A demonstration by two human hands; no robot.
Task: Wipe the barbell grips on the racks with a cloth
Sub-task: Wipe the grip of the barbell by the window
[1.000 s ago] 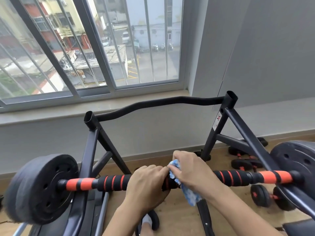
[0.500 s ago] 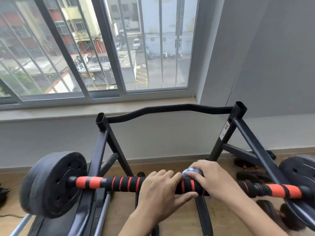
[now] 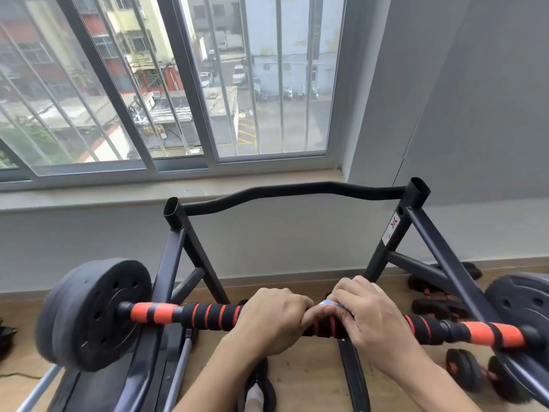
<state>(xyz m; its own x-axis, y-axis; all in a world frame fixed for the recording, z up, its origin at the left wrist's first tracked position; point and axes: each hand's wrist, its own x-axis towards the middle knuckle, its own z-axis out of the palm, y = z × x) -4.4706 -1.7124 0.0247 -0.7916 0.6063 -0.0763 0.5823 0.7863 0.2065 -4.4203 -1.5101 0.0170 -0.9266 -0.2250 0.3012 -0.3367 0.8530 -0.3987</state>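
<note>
Grey walls and a barred window (image 3: 190, 84) fill the far side of the room, with a wooden floor (image 3: 309, 379) beneath us and the street outside. Against the sill stands our black rack (image 3: 297, 190), its curved top bar running between two open tube ends.

Across the rack's lower arms lies the barbell (image 3: 208, 315), a dark plate (image 3: 92, 313) on its left end and another plate (image 3: 523, 304) at the right edge of view. Small dumbbells (image 3: 439, 307) sit on the floor behind and below the right side.

Our left hand (image 3: 276, 319) is clenched over the black-and-red foam grip near the bar's middle, steadying it. Our right hand (image 3: 374, 316) is wrapped around the grip just beside it, knuckles almost touching, and it grasps the cloth (image 3: 334, 304) against the foam.

A second ago a good fold of blue cloth hung loose below our right hand; now only a pale sliver peeks out between the two hands, so we have rolled the cloth around the bar and closed down on it. The hands also sit slightly further right along the foam than before. We judge that the centre section is being scrubbed by twisting, and the outer foam and orange sleeves on both sides look to remain for later passes.
</note>
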